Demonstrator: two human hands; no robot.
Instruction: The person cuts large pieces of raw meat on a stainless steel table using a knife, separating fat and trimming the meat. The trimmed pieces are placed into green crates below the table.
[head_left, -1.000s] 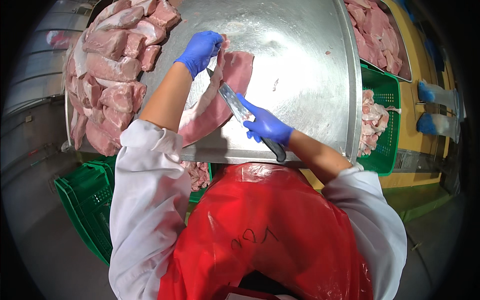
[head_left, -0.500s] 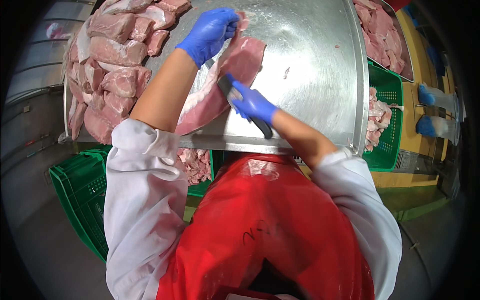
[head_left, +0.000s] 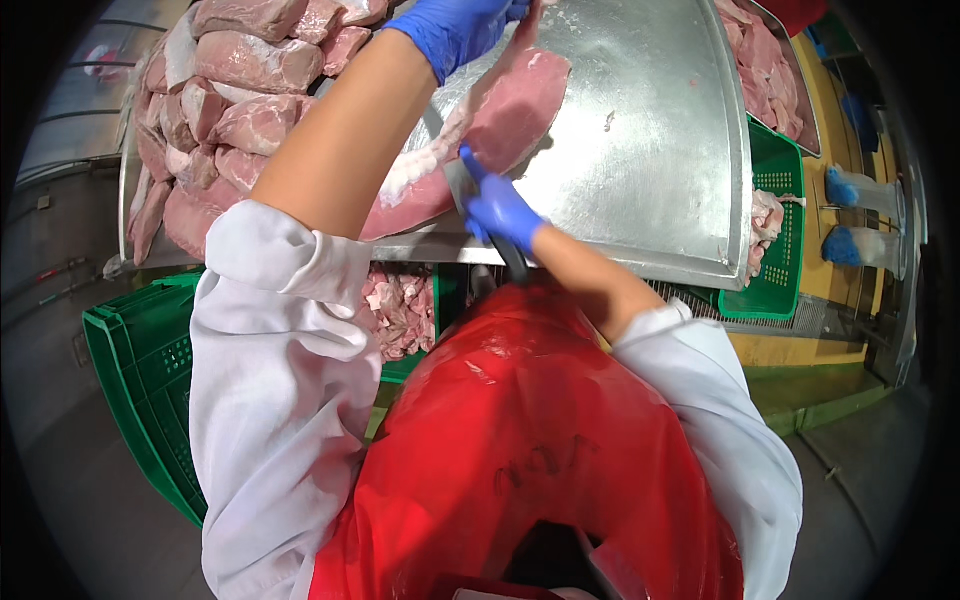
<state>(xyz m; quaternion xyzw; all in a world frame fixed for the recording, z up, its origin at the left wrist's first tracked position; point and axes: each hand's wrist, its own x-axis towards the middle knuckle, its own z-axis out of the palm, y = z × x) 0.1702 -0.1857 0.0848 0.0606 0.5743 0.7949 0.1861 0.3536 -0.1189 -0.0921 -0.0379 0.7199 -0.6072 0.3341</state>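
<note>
A long piece of pink raw meat [head_left: 520,105] lies slantwise across the metal table, with a white fatty strip [head_left: 415,165] along its left side. My left hand [head_left: 455,35], in a blue glove, is closed on the far end of that strip and holds it raised; part of this hand is cut off by the upper edge. Also gloved in blue, my right hand [head_left: 503,208] grips a knife by its dark handle [head_left: 516,263], index finger stretched along it. The blade [head_left: 457,183] is against the meat's near part, and its tip is hidden.
Several raw meat pieces [head_left: 255,62] are heaped on the left of the metal table [head_left: 640,170]. Green crates [head_left: 780,270] with trimmings stand at the right and under the front edge [head_left: 407,372]. A metal tray of meat [head_left: 765,65] is at the far right.
My left hand has moved up and right with the fatty strip, out toward the upper edge. My right hand and the knife stay near the meat's near part. The whole view has shifted slightly.
</note>
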